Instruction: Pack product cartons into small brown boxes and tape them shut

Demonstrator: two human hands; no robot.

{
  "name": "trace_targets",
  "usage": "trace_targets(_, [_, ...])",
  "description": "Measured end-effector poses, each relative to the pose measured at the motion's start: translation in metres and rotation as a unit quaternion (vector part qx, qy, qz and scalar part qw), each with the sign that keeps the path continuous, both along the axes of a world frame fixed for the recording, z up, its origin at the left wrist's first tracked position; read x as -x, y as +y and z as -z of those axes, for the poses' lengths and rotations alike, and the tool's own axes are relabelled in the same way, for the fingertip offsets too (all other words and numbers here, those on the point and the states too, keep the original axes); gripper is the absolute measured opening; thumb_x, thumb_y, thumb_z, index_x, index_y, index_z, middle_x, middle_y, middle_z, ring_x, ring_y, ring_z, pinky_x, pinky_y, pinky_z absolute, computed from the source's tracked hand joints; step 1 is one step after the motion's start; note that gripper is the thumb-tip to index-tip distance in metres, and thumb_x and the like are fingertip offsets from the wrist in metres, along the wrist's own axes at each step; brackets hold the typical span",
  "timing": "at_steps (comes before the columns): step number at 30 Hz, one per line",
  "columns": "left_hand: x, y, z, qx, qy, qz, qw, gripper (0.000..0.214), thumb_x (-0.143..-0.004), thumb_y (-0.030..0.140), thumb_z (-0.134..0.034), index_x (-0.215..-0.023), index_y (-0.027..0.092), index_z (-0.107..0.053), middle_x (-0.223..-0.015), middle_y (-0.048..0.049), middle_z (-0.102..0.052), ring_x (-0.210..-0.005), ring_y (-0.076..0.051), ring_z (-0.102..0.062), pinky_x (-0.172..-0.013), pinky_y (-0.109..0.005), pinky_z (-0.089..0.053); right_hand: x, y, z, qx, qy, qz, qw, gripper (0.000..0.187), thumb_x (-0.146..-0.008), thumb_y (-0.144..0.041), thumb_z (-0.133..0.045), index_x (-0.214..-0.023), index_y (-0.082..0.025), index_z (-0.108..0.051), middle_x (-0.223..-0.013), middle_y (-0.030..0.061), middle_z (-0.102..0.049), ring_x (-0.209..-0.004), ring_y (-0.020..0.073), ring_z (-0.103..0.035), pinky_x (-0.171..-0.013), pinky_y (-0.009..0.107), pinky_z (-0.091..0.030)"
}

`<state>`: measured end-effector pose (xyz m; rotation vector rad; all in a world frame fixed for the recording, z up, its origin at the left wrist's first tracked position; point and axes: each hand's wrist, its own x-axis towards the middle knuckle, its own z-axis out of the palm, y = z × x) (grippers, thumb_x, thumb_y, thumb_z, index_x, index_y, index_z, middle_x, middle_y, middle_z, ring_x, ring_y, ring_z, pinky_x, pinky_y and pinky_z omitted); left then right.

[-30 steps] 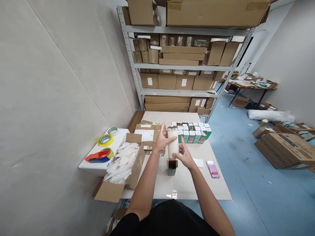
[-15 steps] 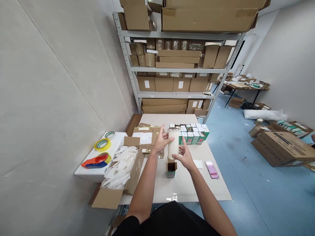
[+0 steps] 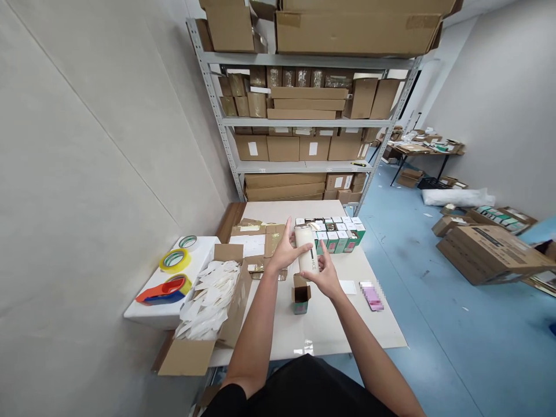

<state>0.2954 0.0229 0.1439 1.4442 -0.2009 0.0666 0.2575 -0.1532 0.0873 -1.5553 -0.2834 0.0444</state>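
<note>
- Left hand (image 3: 284,253), one: partly curled, its thumb laid across the upper front of the bottle, an index finger pointing up alongside.
- Right hand (image 3: 326,279), one: half closed about the lower end of the same bottle, thumb at the front near the base, fingers at the right side.
- Cream cylindrical bottle (image 3: 306,249), one: silvery top, dark lettering down the side; held between my two hands, tilted slightly, its top leaning left.
- Small green carton (image 3: 300,301), one: upright on the white-topped table (image 3: 330,331), flaps up, brown interior showing, just nearer me than the bottle.
- Green-and-white cartons (image 3: 341,238), rows of them: standing close together behind my right hand.
- White card (image 3: 347,287), one; pink flat item (image 3: 372,296), one, pixelated: right of my right hand.
- Flattened cardboard (image 3: 273,242): beyond my left hand.
- Large cardboard box (image 3: 237,315), one: filled with white paper strips (image 3: 208,298), left of my left forearm.
- Tape dispenser (image 3: 163,291), orange and blue, one; yellow tape roll (image 3: 174,260), one: farther left.
- Metal shelving unit (image 3: 304,123), one: stacked with brown boxes, behind the table.
</note>
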Motion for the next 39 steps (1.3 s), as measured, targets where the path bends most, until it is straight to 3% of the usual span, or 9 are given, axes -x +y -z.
trace_targets(3, [-0.004,0.000,-0.002,-0.002,0.009,-0.009,1.000,0.132,-0.070,0.034,-0.094,-0.168,0.030,-0.006,-0.134,-0.0139,-0.067,-0.116,-0.027,-0.069,-0.101,-0.042,-0.056,-0.004,0.001,0.006,-0.005,-0.003,-0.015,1.000,0.129,-0.069,-0.042,-0.091,-0.168,-0.032,-0.009,-0.110,0.0044,-0.068,-0.099,0.0251,-0.067,-0.092,0.043,-0.057])
trace_targets(7, [-0.006,0.000,0.002,0.039,0.021,0.028,0.999,0.131,-0.074,0.034,-0.090,-0.168,0.028,0.001,-0.125,-0.0128,-0.071,-0.109,-0.026,-0.072,-0.102,-0.046,-0.055,-0.011,-0.004,0.010,-0.060,0.020,-0.062,0.996,0.123,-0.072,-0.039,-0.088,-0.167,-0.036,-0.010,-0.113,0.0040,-0.067,-0.098,0.0219,-0.069,-0.093,0.042,-0.056])
trace_targets(10, [-0.006,-0.001,0.006,0.051,0.030,0.036,0.998,0.129,-0.076,0.035,-0.089,-0.168,0.030,0.001,-0.132,-0.0147,-0.068,-0.115,-0.027,-0.070,-0.104,-0.047,-0.054,-0.014,-0.007,0.011,-0.061,0.025,-0.045,0.997,0.126,-0.068,-0.036,-0.090,-0.167,-0.037,-0.011,-0.106,0.0014,-0.067,-0.090,0.0195,-0.069,-0.087,0.039,-0.056])
trace_targets(15, [-0.009,-0.002,0.009,0.008,0.042,0.013,0.999,0.131,-0.071,0.034,-0.094,-0.168,0.036,-0.006,-0.151,-0.0148,-0.052,-0.130,-0.028,-0.061,-0.109,-0.045,-0.051,-0.013,-0.006,0.015,-0.057,0.024,-0.020,0.998,0.123,-0.069,-0.037,-0.089,-0.167,-0.035,-0.014,-0.105,0.0026,-0.068,-0.088,0.0198,-0.068,-0.087,0.040,-0.056])
trace_targets(20, [-0.011,-0.003,0.017,0.034,0.056,-0.018,0.998,0.131,-0.070,0.036,-0.094,-0.168,0.029,-0.007,-0.134,-0.0149,-0.065,-0.116,-0.028,-0.069,-0.105,-0.048,-0.054,-0.014,-0.009,0.022,-0.040,0.017,-0.041,0.998,0.123,-0.071,-0.040,-0.089,-0.167,-0.034,-0.013,-0.115,0.0057,-0.068,-0.104,0.0231,-0.068,-0.096,0.044,-0.055])
trace_targets(24, [-0.008,-0.004,0.024,0.044,0.034,0.007,0.998,0.126,-0.075,0.040,-0.091,-0.168,0.031,-0.006,-0.139,-0.0135,-0.065,-0.124,-0.030,-0.066,-0.111,-0.051,-0.049,-0.014,-0.010,0.022,-0.051,0.035,-0.065,0.996,0.121,-0.073,-0.039,-0.089,-0.167,-0.035,-0.014,-0.122,0.0075,-0.067,-0.111,0.0253,-0.067,-0.097,0.044,-0.054])
trace_targets(31, [-0.011,0.012,0.032,0.024,0.039,0.057,0.997,0.093,-0.079,0.052,-0.086,-0.158,0.027,-0.045,-0.156,-0.0120,-0.053,-0.142,-0.035,-0.051,-0.119,-0.049,-0.041,-0.011,-0.008,0.038,-0.029,0.039,-0.020,0.999,0.131,-0.063,-0.035,-0.094,-0.167,-0.035,-0.014,-0.105,0.0011,-0.065,-0.096,0.0225,-0.068,-0.092,0.041,-0.055])
trace_targets(35, [-0.009,0.020,0.047,0.043,0.053,0.093,0.993,0.081,-0.085,0.061,-0.077,-0.154,0.026,-0.052,-0.156,-0.0125,-0.054,-0.142,-0.035,-0.051,-0.117,-0.049,-0.042,-0.011,-0.009,0.061,-0.023,0.063,-0.033,0.997,0.135,-0.060,-0.034,-0.095,-0.167,-0.037,-0.013,-0.104,-0.0001,-0.063,-0.093,0.0213,-0.068,-0.091,0.041,-0.056])
trace_targets(39, [-0.004,0.023,0.064,-0.001,0.068,0.088,0.994,0.073,-0.087,0.059,-0.075,-0.149,0.026,-0.058,-0.154,-0.0109,-0.056,-0.140,-0.032,-0.053,-0.117,-0.047,-0.042,-0.011,-0.011,0.087,-0.041,0.116,-0.069,0.990,0.137,-0.058,-0.034,-0.096,-0.167,-0.038,-0.013,-0.107,0.0005,-0.064,-0.096,0.0223,-0.069,-0.089,0.040,-0.057])
